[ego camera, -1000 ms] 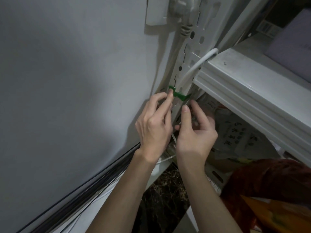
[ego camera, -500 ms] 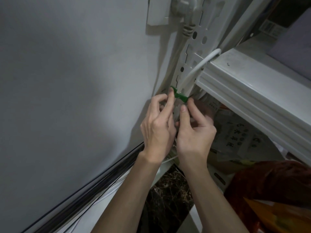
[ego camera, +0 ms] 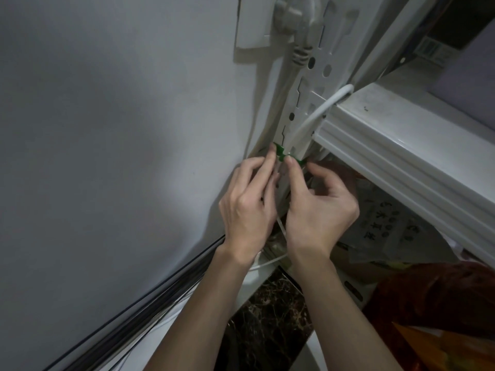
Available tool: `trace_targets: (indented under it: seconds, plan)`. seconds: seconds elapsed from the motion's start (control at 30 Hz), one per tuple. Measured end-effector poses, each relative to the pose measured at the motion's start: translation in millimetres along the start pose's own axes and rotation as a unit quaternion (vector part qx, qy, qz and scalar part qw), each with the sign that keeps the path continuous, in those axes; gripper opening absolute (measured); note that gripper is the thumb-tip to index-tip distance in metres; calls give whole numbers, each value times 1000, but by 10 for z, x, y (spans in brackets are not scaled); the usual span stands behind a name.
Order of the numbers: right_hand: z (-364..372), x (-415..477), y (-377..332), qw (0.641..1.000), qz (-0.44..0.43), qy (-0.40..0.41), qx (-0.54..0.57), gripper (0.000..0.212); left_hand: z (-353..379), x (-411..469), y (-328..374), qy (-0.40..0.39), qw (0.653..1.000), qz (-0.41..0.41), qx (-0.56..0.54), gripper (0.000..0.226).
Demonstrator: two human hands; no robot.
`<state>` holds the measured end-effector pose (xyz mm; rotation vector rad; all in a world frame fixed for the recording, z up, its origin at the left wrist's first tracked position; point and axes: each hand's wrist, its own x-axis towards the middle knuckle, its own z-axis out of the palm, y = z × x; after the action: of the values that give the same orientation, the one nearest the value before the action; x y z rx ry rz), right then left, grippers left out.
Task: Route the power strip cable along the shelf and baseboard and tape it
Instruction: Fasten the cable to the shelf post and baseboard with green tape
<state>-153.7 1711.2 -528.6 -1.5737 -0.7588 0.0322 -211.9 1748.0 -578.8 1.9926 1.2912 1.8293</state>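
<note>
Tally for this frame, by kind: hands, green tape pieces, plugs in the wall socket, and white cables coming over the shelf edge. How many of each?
Hands: 2, left hand and right hand
Green tape pieces: 1, pinched on the upright
Plugs: 1, grey plug
White cable over the shelf edge: 1
Total: 5

Both bare forearms reach up and forward, close together, backs of the hands toward the camera. The left hand (ego camera: 247, 210) has its index finger stretched upward, the other fingers loosely curled. The right hand (ego camera: 320, 212) (just beside it, nearly touching) raises its thumb, fingers curled inward to the right.
</note>
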Motion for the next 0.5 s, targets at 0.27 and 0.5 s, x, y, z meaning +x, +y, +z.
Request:
trace_targets:
  seconds: [0.27,0.5]
  plan:
    - [-36,50,26,999,6,-25,31,24,14,-30,-64,-27,997,60,37,38]
    - [-22,30,2,998,34,-30,33,21,-5,-26,-100,-30,996,72,37,39]
